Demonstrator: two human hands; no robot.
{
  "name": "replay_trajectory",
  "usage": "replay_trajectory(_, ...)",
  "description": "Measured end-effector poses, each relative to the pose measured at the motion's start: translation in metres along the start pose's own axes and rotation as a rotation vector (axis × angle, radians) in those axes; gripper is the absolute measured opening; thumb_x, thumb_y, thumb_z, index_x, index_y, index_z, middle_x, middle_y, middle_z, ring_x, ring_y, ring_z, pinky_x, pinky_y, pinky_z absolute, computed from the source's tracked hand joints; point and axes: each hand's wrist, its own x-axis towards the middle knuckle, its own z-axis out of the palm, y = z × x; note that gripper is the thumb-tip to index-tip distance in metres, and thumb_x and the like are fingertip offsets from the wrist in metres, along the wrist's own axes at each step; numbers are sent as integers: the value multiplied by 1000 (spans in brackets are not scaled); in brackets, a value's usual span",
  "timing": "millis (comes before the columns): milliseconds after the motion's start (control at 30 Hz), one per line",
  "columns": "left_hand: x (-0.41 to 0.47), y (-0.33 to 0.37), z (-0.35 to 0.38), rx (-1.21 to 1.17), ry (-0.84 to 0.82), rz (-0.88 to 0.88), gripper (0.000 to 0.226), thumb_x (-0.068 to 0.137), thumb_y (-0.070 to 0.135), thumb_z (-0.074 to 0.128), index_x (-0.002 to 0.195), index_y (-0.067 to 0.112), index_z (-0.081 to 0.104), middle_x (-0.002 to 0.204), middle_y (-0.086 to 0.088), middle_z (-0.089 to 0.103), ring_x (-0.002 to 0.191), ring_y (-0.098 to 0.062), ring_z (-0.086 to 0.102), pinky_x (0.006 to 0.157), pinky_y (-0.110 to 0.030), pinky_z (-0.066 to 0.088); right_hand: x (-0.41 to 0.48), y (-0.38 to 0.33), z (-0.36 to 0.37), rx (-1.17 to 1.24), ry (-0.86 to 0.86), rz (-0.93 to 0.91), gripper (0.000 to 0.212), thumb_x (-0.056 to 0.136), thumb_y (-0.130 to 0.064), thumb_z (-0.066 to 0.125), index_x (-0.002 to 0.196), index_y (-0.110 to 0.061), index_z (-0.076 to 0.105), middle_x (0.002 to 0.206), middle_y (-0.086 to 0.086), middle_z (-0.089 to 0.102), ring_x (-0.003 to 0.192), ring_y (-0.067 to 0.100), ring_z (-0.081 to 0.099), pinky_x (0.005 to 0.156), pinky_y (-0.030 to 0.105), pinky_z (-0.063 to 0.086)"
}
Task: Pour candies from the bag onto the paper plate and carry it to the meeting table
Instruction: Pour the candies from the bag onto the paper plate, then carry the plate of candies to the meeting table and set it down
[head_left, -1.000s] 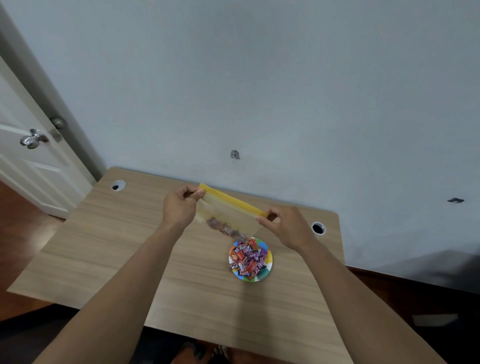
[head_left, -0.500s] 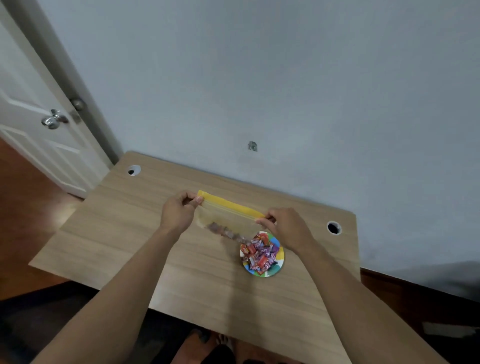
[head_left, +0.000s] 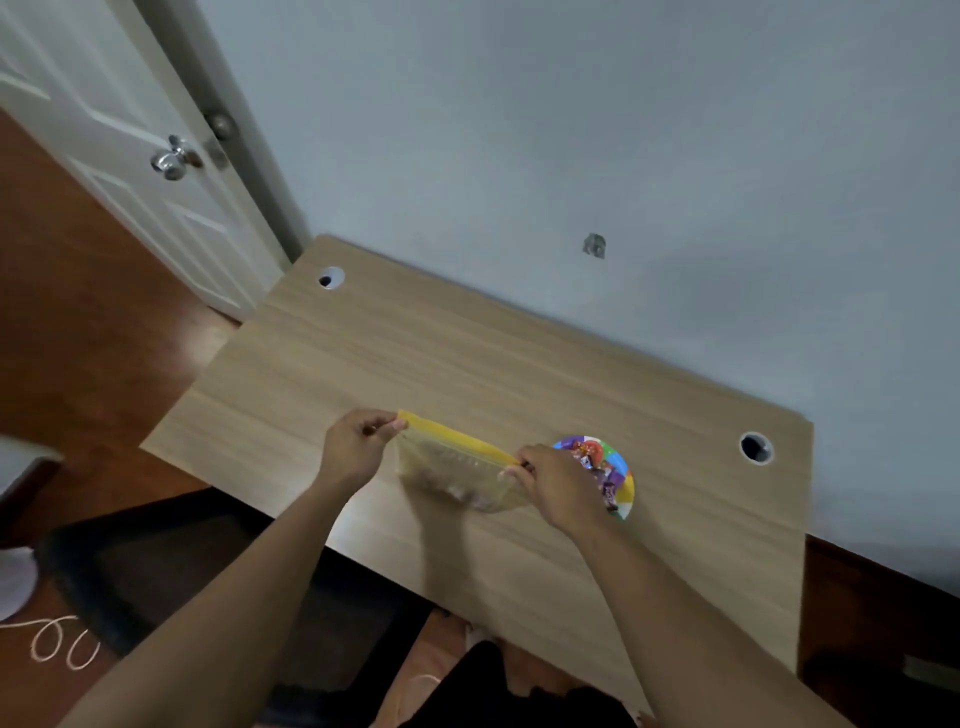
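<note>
Left hand: the left hand (head_left: 356, 451) pinches the left end of the bag's yellow strip, its grip clamped on that corner between thumb and fingertips.
Right hand: the right hand (head_left: 558, 483) pinches the right end of the same strip, grip clamped on the bag; it lies over the near-left part of the plate and hides that part.
Bag: the clear bag (head_left: 457, 475) with a yellow top band hangs stretched between both hands, above the surface near its near edge; a few blurred candies show through its lower part, too smeared to count.
Plate: the paper plate (head_left: 623, 480), coloured in bright segments, rests on the surface just right of the bag, with only its far and right rim in sight.
Candies: wrapped candies (head_left: 595, 460) in red and purple lie heaped on the plate.
Surface: the light wood surface (head_left: 519, 364) stands against a pale wall (head_left: 571, 130).
Cable holes: one cable hole (head_left: 331, 278) sits at the far left corner, another (head_left: 756, 448) to the right, well apart from the plate.
Door: a white door (head_left: 104, 130) with a metal knob (head_left: 174, 161) stands to the far left.
Floor: brown wood floor (head_left: 78, 322) on the left; a dark mat (head_left: 171, 561) lies below the near edge.
</note>
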Motion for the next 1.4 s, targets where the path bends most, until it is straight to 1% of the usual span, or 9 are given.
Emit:
replay_trajectory(133,8,-6,-2,-72,-19,-56,22,95,28,82,108,12,87,106,-10,80,82,-21,76,68,-7,52,10,2,8,72,22,36,20,102,-37,66,102,-20,76,98,4,77,93,28,71,78,41,56)
replay_trajectory(233,14,-3,1,-109,-26,-61,26,103,27,72,119,10,84,104,-15,81,65,-5,75,60,-8,53,17,9,8,153,67,41,15,102,-24,67,106,-19,80,98,5,79,92,28,73,80,39,55)
replay_trajectory(433,26,11,20,-189,39,-97,33,112,30,51,132,16,73,91,-6,77,76,-25,78,67,-34,55,19,46,-8,265,141,181,21,102,-22,70,118,-16,82,110,2,85,101,19,78,95,33,58)
replay_trajectory(567,23,26,48,-218,-93,-113,28,111,24,53,123,12,76,94,-15,76,71,-22,76,56,-25,55,12,77,-22,302,174,278,18,102,-27,71,112,-19,83,106,-7,82,97,9,72,85,22,47)
replay_trajectory(900,13,34,159,-150,-502,-238,19,106,15,66,121,4,73,103,-17,71,82,-30,68,50,-24,52,-40,175,-7,321,227,659,20,101,-20,67,103,-7,82,105,14,82,104,32,76,81,31,47)
replay_trajectory(1033,4,16,199,147,-597,-162,28,98,20,75,123,10,68,107,-10,74,84,-26,70,64,-27,52,-53,198,12,389,188,789,26,100,-24,65,112,-7,81,115,13,81,114,33,73,88,32,48)
replay_trajectory(1167,-6,3,228,135,-607,-193,33,88,8,83,113,17,64,96,-5,74,88,-21,69,76,-35,56,-57,207,27,473,153,829,27,101,-26,66,117,-9,80,117,10,80,114,28,73,85,26,42)
replay_trajectory(1267,-12,-5,245,110,-554,-206,34,81,13,91,103,16,65,87,-12,77,82,-27,76,75,-41,62,-53,211,38,560,136,812,17,98,-29,67,104,-19,79,106,5,81,103,28,76,86,30,52)
replay_trajectory(1400,-16,-11,260,83,-473,-223,42,75,29,97,95,24,61,94,-18,78,85,-34,80,75,-46,64,-45,223,57,716,154,796,4,96,-32,68,92,-31,69,98,2,82,82,24,83,83,54,69)
